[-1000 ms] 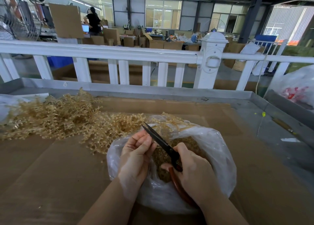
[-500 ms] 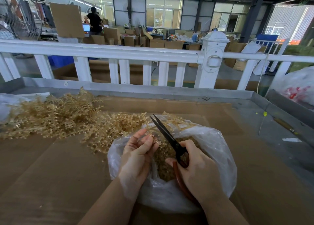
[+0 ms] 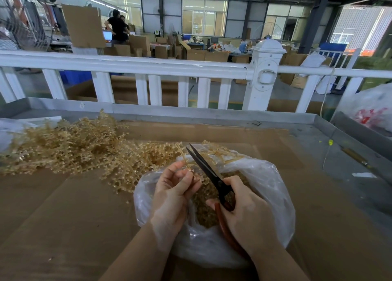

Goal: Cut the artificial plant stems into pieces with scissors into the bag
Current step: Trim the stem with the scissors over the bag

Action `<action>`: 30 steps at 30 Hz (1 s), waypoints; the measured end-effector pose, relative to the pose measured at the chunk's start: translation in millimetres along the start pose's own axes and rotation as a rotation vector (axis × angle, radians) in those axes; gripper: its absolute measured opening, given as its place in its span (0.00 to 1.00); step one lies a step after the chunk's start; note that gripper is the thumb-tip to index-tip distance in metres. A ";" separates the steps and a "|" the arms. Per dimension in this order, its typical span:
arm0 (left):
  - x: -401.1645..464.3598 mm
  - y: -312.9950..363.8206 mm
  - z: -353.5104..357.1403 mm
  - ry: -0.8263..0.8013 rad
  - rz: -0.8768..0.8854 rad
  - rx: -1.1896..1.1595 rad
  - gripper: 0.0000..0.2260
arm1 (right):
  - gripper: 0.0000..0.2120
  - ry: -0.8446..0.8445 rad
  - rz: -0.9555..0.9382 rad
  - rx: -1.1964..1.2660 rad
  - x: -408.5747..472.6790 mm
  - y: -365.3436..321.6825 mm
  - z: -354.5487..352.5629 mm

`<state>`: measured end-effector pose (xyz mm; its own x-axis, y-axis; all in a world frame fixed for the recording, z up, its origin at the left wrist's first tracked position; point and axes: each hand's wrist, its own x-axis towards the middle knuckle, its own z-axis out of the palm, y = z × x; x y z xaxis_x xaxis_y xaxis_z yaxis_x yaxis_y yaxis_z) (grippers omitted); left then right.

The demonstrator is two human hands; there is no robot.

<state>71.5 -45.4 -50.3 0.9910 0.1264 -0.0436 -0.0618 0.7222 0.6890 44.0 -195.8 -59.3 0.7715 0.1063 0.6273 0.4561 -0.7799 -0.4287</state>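
A clear plastic bag [image 3: 273,187] lies open on the cardboard-covered table, holding many small tan cut pieces [image 3: 203,204]. My left hand [image 3: 171,191] pinches a tan artificial plant stem [image 3: 191,168] over the bag's mouth. My right hand [image 3: 244,212] grips black scissors [image 3: 205,168] by their red-brown handles. The blades are slightly apart and point up and away, right beside the stem. A big heap of uncut tan stems [image 3: 70,147] spreads over the table to the left and reaches the bag.
A white railing [image 3: 135,65] runs behind the metal-rimmed table [image 3: 318,119]. Another plastic bag [image 3: 373,108] sits at the far right, and a bit of white plastic [image 3: 8,130] at the far left. People stand among cardboard boxes in the background.
Both hands with the scissors have lifted up and away over the bag. The blades went from nearly closed to slightly apart next to the stem in my left hand.
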 end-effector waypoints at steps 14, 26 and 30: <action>-0.3 4.5 -0.1 -0.103 -0.084 0.020 0.15 | 0.18 -0.039 0.025 -0.077 0.2 1.1 1.8; 7.3 -4.9 -4.8 0.032 -0.054 -0.001 0.10 | 0.18 0.010 -0.009 -0.034 -0.3 -0.8 -1.1; 7.8 -3.8 -6.4 0.024 -0.066 -0.029 0.08 | 0.18 -0.032 -0.026 -0.077 0.1 -0.8 -0.2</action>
<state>78.7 -42.8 -57.9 0.9900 0.0939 -0.1053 -0.0005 0.7488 0.6628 43.6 -195.3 -58.8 0.7741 0.1462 0.6160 0.4418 -0.8216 -0.3603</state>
